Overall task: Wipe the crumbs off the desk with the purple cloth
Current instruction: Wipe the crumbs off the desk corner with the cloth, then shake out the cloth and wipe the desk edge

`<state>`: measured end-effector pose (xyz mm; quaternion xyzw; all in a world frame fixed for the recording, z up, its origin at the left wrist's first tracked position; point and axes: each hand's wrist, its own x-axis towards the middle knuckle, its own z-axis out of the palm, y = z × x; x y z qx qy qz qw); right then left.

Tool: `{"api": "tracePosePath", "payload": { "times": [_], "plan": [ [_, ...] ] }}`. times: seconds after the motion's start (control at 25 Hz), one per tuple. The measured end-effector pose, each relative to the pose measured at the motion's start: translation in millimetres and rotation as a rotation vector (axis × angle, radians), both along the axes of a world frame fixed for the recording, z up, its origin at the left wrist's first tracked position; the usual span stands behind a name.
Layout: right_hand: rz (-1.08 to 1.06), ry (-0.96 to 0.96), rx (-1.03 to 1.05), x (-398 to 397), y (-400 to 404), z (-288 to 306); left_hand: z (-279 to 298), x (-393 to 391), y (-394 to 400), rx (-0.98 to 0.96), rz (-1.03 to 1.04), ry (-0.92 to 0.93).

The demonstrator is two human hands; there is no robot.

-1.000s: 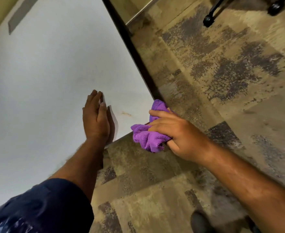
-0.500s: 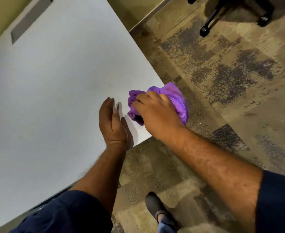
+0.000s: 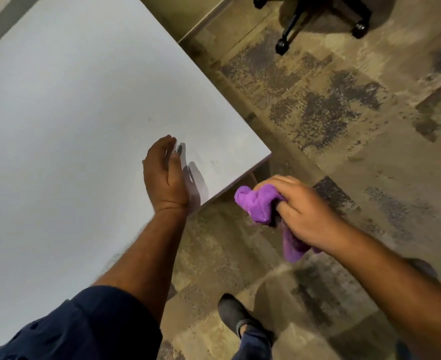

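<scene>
Purple cloth sits bunched in your right hand, fingers closed tight around it, held off the surface just past its near corner and above the carpet. Your left hand stands edge-on upon the surface near that same corner, fingers straight and together, holding nothing. Beyond the corner, a chair's wheeled base stands on the carpet.

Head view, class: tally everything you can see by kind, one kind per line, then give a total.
Hands: 2 (left hand, right hand)
Purple cloth: 1
Desk: 1
Chair base: 1
Shoes: 1 (dark shoe)
Total: 6
</scene>
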<state>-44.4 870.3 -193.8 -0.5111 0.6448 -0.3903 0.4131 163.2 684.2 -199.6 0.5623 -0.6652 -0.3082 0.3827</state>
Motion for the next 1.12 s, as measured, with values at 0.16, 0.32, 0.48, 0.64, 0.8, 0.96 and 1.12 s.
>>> {"api": "tracePosePath", "payload": {
  "times": [0.16,0.32,0.48,0.64,0.8,0.96,1.12],
  "plan": [
    [-0.667,-0.788,0.055,-11.4,31.4,-22.1,2.4,-4.4,10.7,0.074,-0.011,0.117],
    [-0.814,-1.109,-0.024,-30.3,21.1,-28.1,27.2,-30.3,-33.9,0.099,-0.185,-0.115],
    [-0.836,-1.18,-0.096,-64.5,-2.5,-33.9,21.3,-110.9,-92.6,0.077,-0.066,-0.38],
    [-0.921,-1.139,-0.111,-115.7,-24.3,-47.5,8.6,-125.9,-91.7,0.048,0.026,-0.577],
    [-1.0,-1.153,-0.095,-149.4,-54.5,-66.5,8.9,-124.2,-96.3,0.077,0.055,-0.61],
    [-0.926,-1.176,-0.029,-153.1,-94.0,-83.1,8.6,-126.4,-94.3,0.102,0.069,-0.592],
    [-0.733,-1.195,0.032,-145.0,-142.2,-94.1,9.2,-130.9,-96.6,0.126,0.109,-0.558]
  ]
}}
